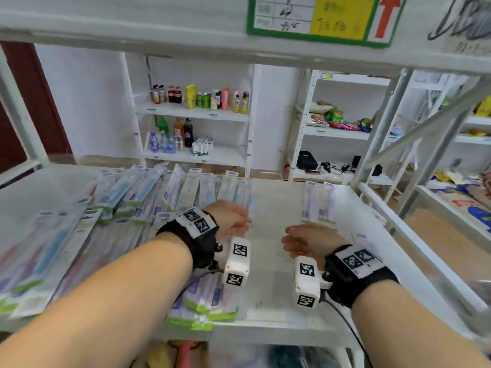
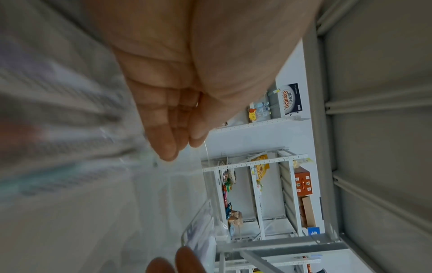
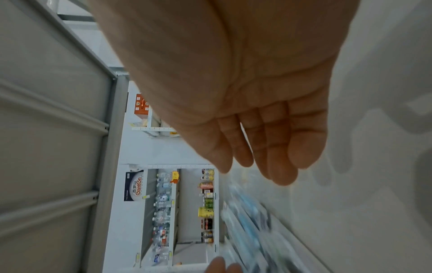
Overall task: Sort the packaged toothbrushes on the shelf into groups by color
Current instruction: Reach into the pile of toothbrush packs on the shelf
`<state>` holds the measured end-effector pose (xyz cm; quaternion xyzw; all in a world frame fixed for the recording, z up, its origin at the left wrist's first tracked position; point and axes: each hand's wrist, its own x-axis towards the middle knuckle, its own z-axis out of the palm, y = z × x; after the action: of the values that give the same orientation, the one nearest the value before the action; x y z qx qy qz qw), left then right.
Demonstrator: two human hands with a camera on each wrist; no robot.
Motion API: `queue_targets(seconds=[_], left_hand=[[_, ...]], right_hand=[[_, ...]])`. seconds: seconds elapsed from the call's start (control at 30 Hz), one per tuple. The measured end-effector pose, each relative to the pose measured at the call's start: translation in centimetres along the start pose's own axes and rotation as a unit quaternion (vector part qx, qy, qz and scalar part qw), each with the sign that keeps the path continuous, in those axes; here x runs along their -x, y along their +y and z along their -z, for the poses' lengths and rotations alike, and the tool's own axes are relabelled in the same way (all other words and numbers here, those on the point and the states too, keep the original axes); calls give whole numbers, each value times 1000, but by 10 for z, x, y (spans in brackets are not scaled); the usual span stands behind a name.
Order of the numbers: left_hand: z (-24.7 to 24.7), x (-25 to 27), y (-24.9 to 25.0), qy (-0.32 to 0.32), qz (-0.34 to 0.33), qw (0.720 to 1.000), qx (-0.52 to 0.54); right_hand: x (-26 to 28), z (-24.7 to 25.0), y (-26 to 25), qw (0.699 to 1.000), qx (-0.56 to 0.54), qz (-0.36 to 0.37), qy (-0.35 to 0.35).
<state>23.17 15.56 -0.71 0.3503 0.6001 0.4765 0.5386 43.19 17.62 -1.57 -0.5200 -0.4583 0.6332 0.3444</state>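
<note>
Many packaged toothbrushes (image 1: 119, 203), blue, pink and purple in clear packs with green ends, lie spread over the left half of the white shelf (image 1: 279, 274). A small stack of packs (image 1: 204, 301) sits at the front edge under my left wrist. Two pale purple packs (image 1: 318, 205) lie side by side on the right. My left hand (image 1: 233, 221) hovers mid-shelf beside a blue pack (image 1: 248, 200), fingers relaxed (image 2: 168, 133) and holding nothing. My right hand (image 1: 300, 241) hovers just right of it, below the purple pair, fingers straight (image 3: 268, 147) and empty. Blurred blue packs (image 3: 247, 212) show beyond it.
A clear raised rail (image 1: 398, 235) borders the shelf's right side. The shelf board above (image 1: 159, 22) hangs low over the work area. Behind stand racks of drinks (image 1: 199, 102) and snacks (image 1: 337, 120).
</note>
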Motion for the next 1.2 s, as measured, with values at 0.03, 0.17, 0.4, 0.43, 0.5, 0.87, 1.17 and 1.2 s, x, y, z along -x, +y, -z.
queue_targets(seconds=[0.03, 0.17, 0.4, 0.43, 0.5, 0.87, 1.17, 1.2], left_hand=[[9, 10, -2, 6, -1, 1000, 3], [39, 40, -15, 22, -3, 1000, -15], [63, 74, -41, 36, -8, 998, -56], [65, 76, -42, 38, -8, 997, -65], [69, 82, -45, 44, -3, 996, -80], [83, 96, -47, 142, -19, 988, -53], [127, 105, -55, 275, -22, 948, -160], [130, 108, -57, 287, -24, 938, -191]], right_hand=[[6, -9, 7, 1000, 12, -8, -3], [27, -40, 35, 992, 126, -14, -22], [53, -86, 57, 928, 372, 11, -33], [55, -91, 58, 918, 394, 14, -28], [57, -96, 58, 906, 422, 14, -21], [42, -76, 49, 927, 368, 10, 73], [32, -57, 47, 970, 218, 45, 99], [32, -58, 48, 973, 207, 43, 89]])
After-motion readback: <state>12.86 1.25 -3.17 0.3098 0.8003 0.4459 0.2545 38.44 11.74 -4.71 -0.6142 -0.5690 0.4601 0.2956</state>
